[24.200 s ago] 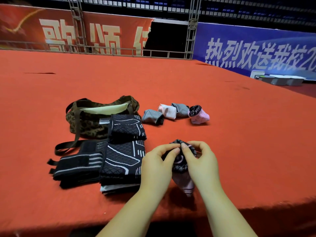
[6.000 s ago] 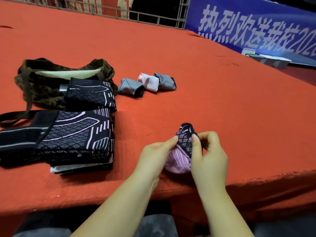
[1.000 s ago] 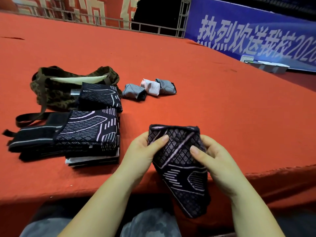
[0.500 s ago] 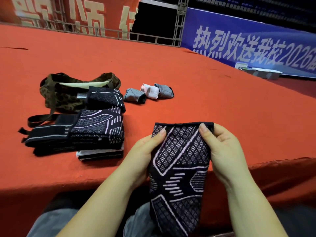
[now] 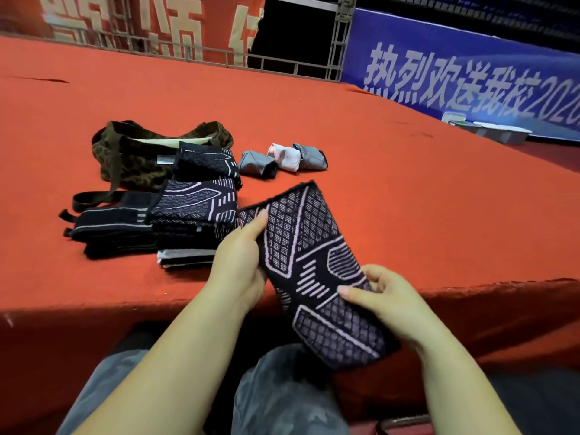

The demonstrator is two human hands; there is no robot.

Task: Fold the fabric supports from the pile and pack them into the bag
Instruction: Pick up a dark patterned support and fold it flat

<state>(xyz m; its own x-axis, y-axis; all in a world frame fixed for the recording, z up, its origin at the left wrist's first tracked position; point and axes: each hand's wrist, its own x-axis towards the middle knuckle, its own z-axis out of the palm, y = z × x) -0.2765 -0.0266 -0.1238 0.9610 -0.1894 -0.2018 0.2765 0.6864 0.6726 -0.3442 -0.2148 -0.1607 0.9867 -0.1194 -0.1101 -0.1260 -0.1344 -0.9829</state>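
The black knit support (image 5: 309,271) with pale lilac lattice and stripe patterning is stretched out flat and held in the air over the near edge of the bench (image 5: 408,199), tilted so its top hem points toward 12 o'clock and its lower end toward 5 o'clock. The left hand (image 5: 241,262) grips its left edge near the top, thumb laid over the front of the fabric. The right hand (image 5: 386,296) pinches its right edge lower down, thumb on the front and fingers curled behind. At 9 o'clock from the held piece, just beside the left hand, lies the pile of supports (image 5: 163,224), dark patterned ones stacked on a white one, with a strapped black band on its left side. At 11 o'clock, behind the pile, sits the camouflage bag (image 5: 135,161), its mouth open, a patterned support leaning against its front. At 12 o'clock, three small rolled pieces (image 5: 282,160), grey, pink and grey, lie in a row on the red cloth. Grey trousers (image 5: 282,394) show at 6 o'clock
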